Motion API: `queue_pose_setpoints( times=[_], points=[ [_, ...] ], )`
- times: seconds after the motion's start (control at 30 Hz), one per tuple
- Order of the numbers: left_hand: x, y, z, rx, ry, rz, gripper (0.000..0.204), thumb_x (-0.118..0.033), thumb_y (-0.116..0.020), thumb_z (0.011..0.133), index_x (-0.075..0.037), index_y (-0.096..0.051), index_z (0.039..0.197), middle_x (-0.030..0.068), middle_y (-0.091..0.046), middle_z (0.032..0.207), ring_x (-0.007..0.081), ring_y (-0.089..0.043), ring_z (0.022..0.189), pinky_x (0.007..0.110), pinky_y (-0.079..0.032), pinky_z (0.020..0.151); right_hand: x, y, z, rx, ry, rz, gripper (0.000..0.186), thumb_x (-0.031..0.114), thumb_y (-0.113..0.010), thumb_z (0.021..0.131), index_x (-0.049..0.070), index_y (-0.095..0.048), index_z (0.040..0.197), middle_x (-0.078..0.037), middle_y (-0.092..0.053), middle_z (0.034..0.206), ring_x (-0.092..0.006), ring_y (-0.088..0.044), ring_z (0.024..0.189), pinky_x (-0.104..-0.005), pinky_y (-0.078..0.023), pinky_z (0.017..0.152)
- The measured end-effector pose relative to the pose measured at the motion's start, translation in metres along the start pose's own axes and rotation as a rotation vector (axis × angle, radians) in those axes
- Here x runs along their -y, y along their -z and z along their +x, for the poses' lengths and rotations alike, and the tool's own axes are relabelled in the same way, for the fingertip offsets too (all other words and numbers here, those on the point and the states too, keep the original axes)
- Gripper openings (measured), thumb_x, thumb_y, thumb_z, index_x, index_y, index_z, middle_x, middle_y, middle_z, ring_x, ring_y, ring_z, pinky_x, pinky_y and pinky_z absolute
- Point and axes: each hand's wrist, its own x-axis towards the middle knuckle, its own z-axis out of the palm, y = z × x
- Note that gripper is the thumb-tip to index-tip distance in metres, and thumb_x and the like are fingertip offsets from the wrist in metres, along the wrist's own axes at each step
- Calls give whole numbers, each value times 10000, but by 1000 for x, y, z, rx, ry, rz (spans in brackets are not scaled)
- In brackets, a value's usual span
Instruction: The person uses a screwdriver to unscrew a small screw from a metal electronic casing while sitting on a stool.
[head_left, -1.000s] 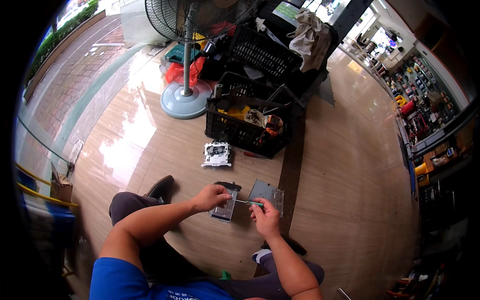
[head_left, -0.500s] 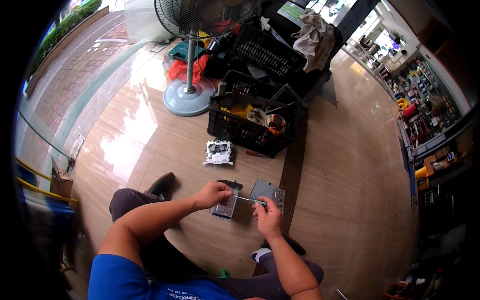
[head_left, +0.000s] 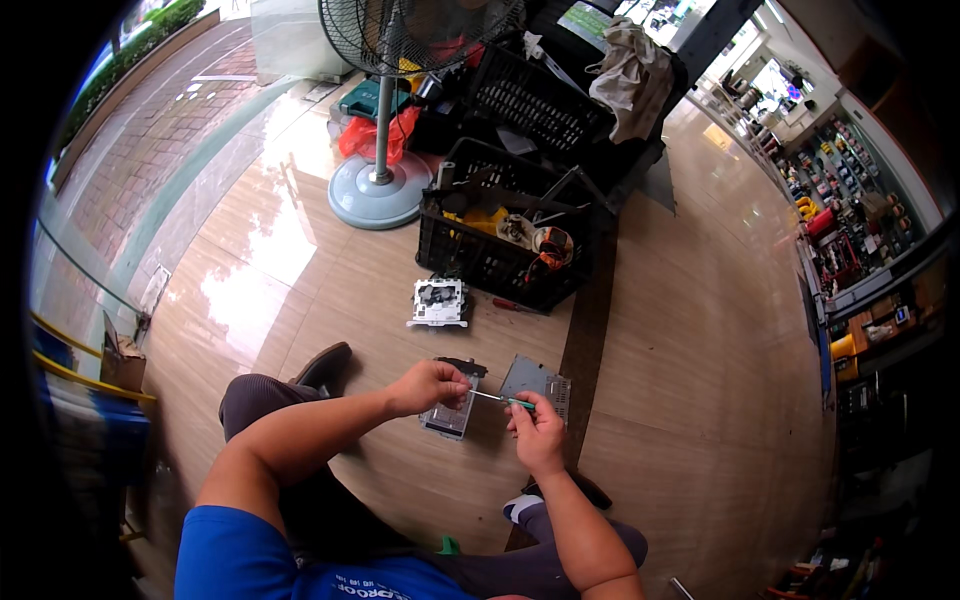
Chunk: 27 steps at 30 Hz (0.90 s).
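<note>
A slim screwdriver (head_left: 488, 396) with a green handle lies across the gap between my hands, its metal shaft reaching left. My right hand (head_left: 538, 434) is closed around the handle. At the shaft's tip, the fingertips of my left hand (head_left: 434, 386) pinch together; whatever they hold is too small to make out. Below the left hand, a grey metal housing (head_left: 446, 422) rests on the floor, partly hidden by that hand. A flat grey metal cover (head_left: 523, 376) with a perforated side lies just beyond my right hand. Farther off sits a white-framed mechanism (head_left: 438, 303) with dark parts.
A black plastic crate (head_left: 480, 250) full of tools stands ahead, with a red-handled tool (head_left: 507, 305) beside it. A standing fan (head_left: 375, 195) is at the far left, near a red plastic bag (head_left: 362, 138). My legs flank the work, a shoe (head_left: 325, 365) on the left.
Both hands keep nearly the same places, with the screwdriver still between them. The view has shifted very slightly.
</note>
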Motion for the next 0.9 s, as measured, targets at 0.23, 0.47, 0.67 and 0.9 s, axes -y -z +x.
queue_pose_setpoints(
  times=[0.23, 0.47, 0.67, 0.9],
  points=[
    [0, 0, 1, -20, -17, 72, 122, -95, -607, 927, 12, -642, 973, 42, -659, 848, 110, -632, 746, 263, -540, 712, 1, 0, 0, 5, 12, 5, 154, 64, -594, 910, 0, -618, 1047, -33, -675, 791, -59, -579, 608, -212, -465, 549],
    [5, 1, 4, 4, -27, 13, 116, -15, -590, 908, 24, -626, 1012, 63, -664, 883, 130, -648, 784, 277, -549, 750, 0, 1, 0, -2, 29, -27, 156, 68, -598, 908, 2, -619, 1048, -34, -678, 796, -60, -583, 613, -212, -470, 552],
    [4, 1, 3, 9, -26, 20, 127, -47, -590, 925, 32, -610, 1022, 78, -662, 894, 158, -658, 825, 308, -560, 787, 3, -1, -1, 8, 11, -30, 157, 71, -601, 908, 4, -620, 1049, -39, -682, 801, -61, -586, 610, -214, -473, 553],
    [-4, -4, 2, -22, -4, 101, 182, -164, -595, 945, 16, -605, 963, 76, -658, 834, 153, -656, 753, 300, -560, 709, 1, 2, -2, 7, 30, -33, 157, 74, -601, 909, 7, -620, 1049, -38, -681, 792, -59, -587, 605, -211, -471, 545]
  ],
)
